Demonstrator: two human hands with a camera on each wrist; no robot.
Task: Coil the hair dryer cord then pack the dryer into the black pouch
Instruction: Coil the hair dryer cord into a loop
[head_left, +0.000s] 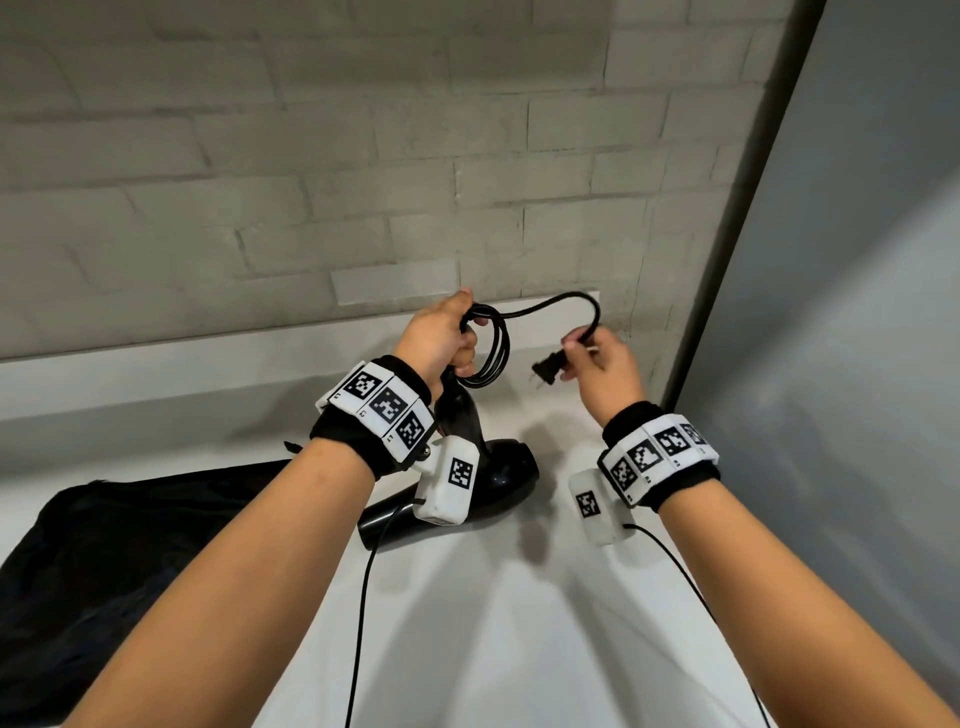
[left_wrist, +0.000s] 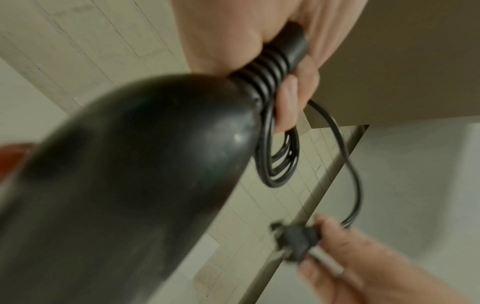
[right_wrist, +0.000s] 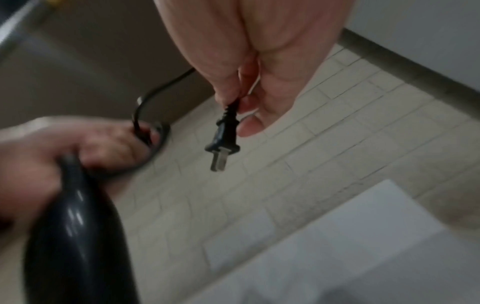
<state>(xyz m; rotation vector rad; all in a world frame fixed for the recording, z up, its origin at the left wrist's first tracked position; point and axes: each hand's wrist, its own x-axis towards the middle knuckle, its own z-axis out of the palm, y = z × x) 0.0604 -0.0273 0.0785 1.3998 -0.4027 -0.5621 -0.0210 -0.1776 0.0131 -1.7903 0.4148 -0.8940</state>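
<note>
A black hair dryer (head_left: 483, 467) hangs nozzle-down over the white counter, held at its handle end. My left hand (head_left: 441, 338) grips the ribbed cord sleeve (left_wrist: 270, 67) together with several loops of black cord (head_left: 493, 353). The loose end of the cord arcs right to my right hand (head_left: 597, 358), which pinches it just behind the two-pin plug (right_wrist: 223, 139). The plug (head_left: 545, 370) hangs free between the hands. The black pouch (head_left: 104, 545) lies flat on the counter at the lower left.
A pale brick wall (head_left: 311, 156) rises behind the white counter (head_left: 493, 623). A grey panel (head_left: 857, 312) closes off the right side. Thin black wires run from the wrist cameras down over the counter.
</note>
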